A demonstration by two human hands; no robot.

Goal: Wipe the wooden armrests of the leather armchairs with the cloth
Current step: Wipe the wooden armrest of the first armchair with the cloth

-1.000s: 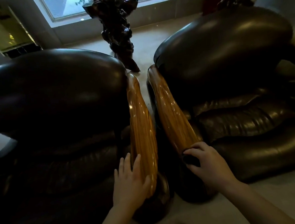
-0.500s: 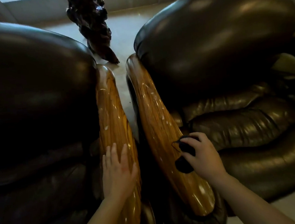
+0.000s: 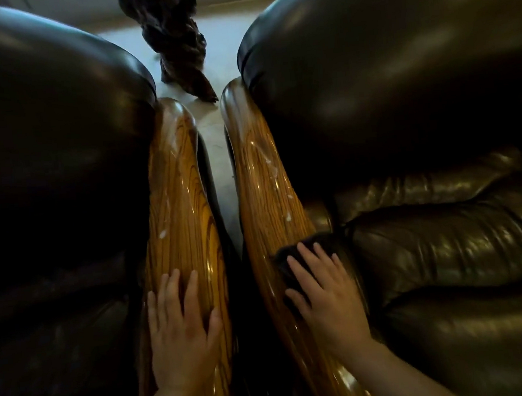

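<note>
Furthest out from the left hand (image 3: pixel 182 328), on its outer side, bulges the dark brown leather armchair (image 3: pixel 55 171) with its rounded back and shadowed seat. That hand lies flat, fingers spread and grasping nothing, palm down on the glossy golden-brown wooden armrest (image 3: pixel 175 205) of this chair; the grain runs ahead of the fingertips, flecked with a few pale smears. Just inside the left hand, between it and the right hand (image 3: pixel 325 296), a narrow strip of pale floor (image 3: pixel 218 157) separates the two chairs, and well ahead of both hands a dark, gnarled carved wooden stand (image 3: pixel 173 38) rises from that floor. The right hand rests palm down, fingers extended, pressing a dark cloth (image 3: pixel 290 258) against the second polished wooden armrest (image 3: pixel 260 172); the cloth shows beyond the fingertips and beside the thumb, touching the wood. More whitish smears mark this armrest ahead of the cloth. Immediately outside the right hand swell the creased cushions of the second dark leather armchair (image 3: pixel 403 106).
</note>
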